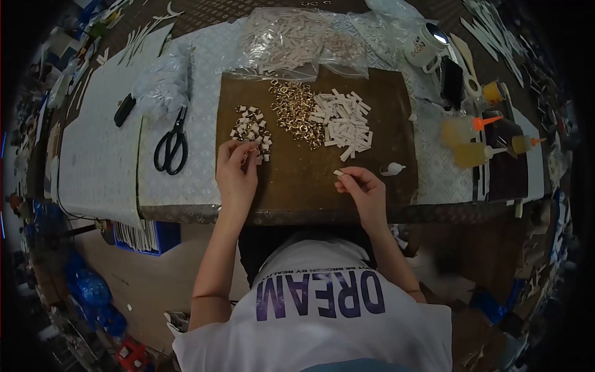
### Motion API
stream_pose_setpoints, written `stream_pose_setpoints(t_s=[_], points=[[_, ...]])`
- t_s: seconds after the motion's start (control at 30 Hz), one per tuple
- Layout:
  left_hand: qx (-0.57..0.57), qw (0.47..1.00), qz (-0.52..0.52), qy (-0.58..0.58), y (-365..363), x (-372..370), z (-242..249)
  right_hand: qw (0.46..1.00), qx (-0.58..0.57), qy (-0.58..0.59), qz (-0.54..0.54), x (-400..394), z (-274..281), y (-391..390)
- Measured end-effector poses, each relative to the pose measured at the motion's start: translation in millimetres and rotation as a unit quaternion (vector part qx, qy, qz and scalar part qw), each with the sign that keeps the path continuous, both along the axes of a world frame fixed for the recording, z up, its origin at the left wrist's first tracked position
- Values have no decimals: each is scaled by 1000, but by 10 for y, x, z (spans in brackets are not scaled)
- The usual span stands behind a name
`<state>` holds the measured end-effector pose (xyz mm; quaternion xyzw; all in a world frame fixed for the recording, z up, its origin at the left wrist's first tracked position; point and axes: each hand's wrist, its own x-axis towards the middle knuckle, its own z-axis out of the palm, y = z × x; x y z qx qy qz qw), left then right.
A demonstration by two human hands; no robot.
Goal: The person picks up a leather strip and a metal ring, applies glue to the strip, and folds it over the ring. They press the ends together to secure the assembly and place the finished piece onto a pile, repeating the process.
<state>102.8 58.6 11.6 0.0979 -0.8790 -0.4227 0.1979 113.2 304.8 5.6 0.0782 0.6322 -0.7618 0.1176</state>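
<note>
My left hand (238,162) is at the lower edge of a small pile of gold rings with white strips on them (251,126); its fingers are bent together, and what they hold, if anything, is too small to tell. Between thumb and forefinger, my right hand (361,185) pinches a small white strip (338,173). Gold metal rings (296,110) lie heaped in the middle of the brown board (393,118). Touching them on the right is a pile of loose white strips (347,121). A small white object (393,168) rests right of my right hand.
Clear bags of strips (282,40) lie behind the board. Black scissors (171,147) are at the left, beside a crumpled plastic bag (162,77). On the right stand a white mug (425,46), a tape roll (473,86) and glue bottles with orange tips (462,130).
</note>
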Motion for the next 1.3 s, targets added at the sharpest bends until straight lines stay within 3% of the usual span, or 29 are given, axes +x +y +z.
stream_pose_setpoints(t_s=[0.1,0.37,0.5,0.53,0.63,0.73,0.87,1.07,1.17,1.3], points=[[-116,986,-101,58,178,-198,-63,1000,-22,17,-14,27,-44,-1],[-133,974,-182,21,472,-560,-96,999,-22,-29,-16,7,38,53],[-48,990,-132,-5,514,-441,61,998,-55,-33,-15,-27,76,53],[79,984,-149,-49,519,-378,73,998,-62,-32,-12,-34,81,46],[402,882,-179,-168,558,-123,203,997,-74,-33,10,-27,146,17],[492,820,-195,-218,542,61,261,995,-84,-35,41,-11,192,-20],[507,802,-212,-233,476,144,252,991,-99,-42,79,12,207,-79],[603,713,-243,-264,376,233,271,978,-132,-94,132,25,295,-130],[604,717,-231,-260,381,260,304,980,-134,-55,133,32,297,-165],[557,762,-229,-239,390,291,259,989,-57,19,132,54,290,-169]])
